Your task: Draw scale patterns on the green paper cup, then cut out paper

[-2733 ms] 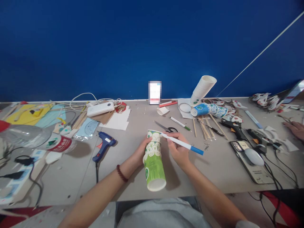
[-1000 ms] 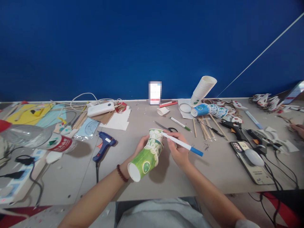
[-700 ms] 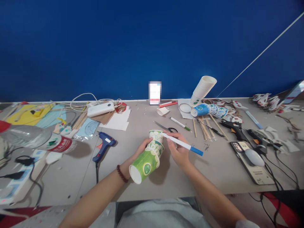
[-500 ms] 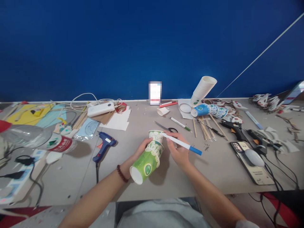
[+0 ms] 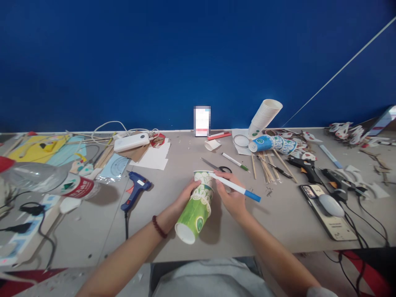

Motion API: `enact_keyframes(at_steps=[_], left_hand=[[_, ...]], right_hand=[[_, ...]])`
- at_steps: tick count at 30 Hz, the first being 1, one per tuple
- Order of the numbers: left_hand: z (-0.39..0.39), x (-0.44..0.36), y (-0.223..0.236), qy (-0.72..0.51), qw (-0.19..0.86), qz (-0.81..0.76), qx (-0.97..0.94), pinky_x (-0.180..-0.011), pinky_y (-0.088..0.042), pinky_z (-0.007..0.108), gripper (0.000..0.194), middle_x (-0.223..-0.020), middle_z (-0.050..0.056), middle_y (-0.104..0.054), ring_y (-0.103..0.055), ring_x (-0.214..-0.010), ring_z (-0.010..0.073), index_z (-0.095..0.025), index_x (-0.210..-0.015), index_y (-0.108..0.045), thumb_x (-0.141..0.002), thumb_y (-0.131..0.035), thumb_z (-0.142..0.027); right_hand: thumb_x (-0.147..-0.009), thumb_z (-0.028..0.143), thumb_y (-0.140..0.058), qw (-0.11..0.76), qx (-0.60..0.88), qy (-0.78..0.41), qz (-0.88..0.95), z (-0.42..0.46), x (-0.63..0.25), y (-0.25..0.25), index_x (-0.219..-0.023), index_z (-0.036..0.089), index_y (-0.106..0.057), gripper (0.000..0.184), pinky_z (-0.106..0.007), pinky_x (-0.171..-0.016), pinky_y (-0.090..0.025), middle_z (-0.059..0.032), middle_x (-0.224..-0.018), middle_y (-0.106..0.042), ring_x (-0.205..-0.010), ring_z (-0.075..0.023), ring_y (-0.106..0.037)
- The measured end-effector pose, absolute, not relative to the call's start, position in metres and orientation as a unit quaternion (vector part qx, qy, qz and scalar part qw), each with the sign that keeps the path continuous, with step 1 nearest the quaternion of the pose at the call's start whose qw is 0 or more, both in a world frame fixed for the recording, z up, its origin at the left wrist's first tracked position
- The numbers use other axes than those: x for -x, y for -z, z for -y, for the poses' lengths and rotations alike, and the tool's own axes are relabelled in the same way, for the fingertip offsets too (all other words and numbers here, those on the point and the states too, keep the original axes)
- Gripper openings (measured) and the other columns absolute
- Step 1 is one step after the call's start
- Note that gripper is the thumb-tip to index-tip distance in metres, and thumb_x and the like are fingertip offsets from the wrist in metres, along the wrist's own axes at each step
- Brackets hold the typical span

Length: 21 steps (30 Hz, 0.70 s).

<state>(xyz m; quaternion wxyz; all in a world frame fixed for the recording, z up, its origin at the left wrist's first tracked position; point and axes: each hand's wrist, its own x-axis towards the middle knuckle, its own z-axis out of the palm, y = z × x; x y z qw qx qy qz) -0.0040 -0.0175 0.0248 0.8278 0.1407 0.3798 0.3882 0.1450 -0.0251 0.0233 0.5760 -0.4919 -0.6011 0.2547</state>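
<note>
A green and white paper-cup piece (image 5: 194, 210), made of several cups joined end to end, tilts over the front of the table with its white round end toward me. My left hand (image 5: 187, 194) is closed around its left side. In my right hand (image 5: 230, 194) is a white marker with a blue end (image 5: 238, 189), its tip at the patterned upper cup; I cannot tell whether the tip touches. Scissors (image 5: 221, 168) lie just beyond the cups, beside a green-ended marker (image 5: 235, 161).
A blue glue gun (image 5: 136, 189) and a plastic bottle (image 5: 58, 179) lie to the left. At the right are a blue cup piece (image 5: 262, 143), stacked cups (image 5: 264, 117), wooden sticks (image 5: 266, 169), a black glue gun (image 5: 305, 167), and a phone (image 5: 328, 222) with a mouse (image 5: 331, 205) on it.
The near end of the cup piece has swung a little to the right and turned slightly. The marker's blue end has shifted slightly left. Both hands keep their hold.
</note>
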Motion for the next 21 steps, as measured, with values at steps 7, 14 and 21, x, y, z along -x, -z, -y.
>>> enact_keyframes(at_steps=[7, 14, 21], left_hand=[[0.0175, 0.0037, -0.0271, -0.397, 0.817, -0.382, -0.171, -0.055, -0.045, 0.025, 0.024, -0.066, 0.002, -0.062, -0.057, -0.053, 0.0135, -0.014, -0.095, -0.06, -0.075, -0.061, -0.027], [0.0182, 0.0034, -0.0268, -0.398, 0.818, -0.386, -0.152, -0.052, -0.044, 0.025, 0.024, -0.062, 0.0, -0.06, -0.055, -0.051, 0.0134, -0.014, -0.092, -0.06, -0.073, -0.062, -0.029], [0.0174, 0.0042, -0.0223, -0.376, 0.834, -0.383, -0.127, -0.05, -0.043, 0.025, 0.023, -0.06, 0.001, -0.06, -0.055, -0.048, 0.0136, -0.015, -0.087, -0.059, -0.073, -0.061, -0.032]], right_hand=[[-0.08, 0.019, -0.057, 0.57, 0.494, -0.256, 0.604, 0.0249, -0.1445, -0.0247, -0.094, 0.024, -0.062, 0.016, -0.042, -0.089, -0.05, -0.0056, -0.097, -0.069, -0.098, -0.0228, -0.064], [-0.078, 0.02, -0.058, 0.576, 0.496, -0.266, 0.593, 0.0251, -0.1443, -0.0257, -0.092, 0.023, -0.062, 0.015, -0.041, -0.086, -0.052, -0.006, -0.097, -0.069, -0.095, -0.0229, -0.065], [-0.078, 0.018, -0.057, 0.581, 0.484, -0.278, 0.592, 0.0242, -0.1454, -0.0255, -0.09, 0.023, -0.062, 0.014, -0.042, -0.087, -0.051, -0.0066, -0.096, -0.069, -0.096, -0.0237, -0.065]])
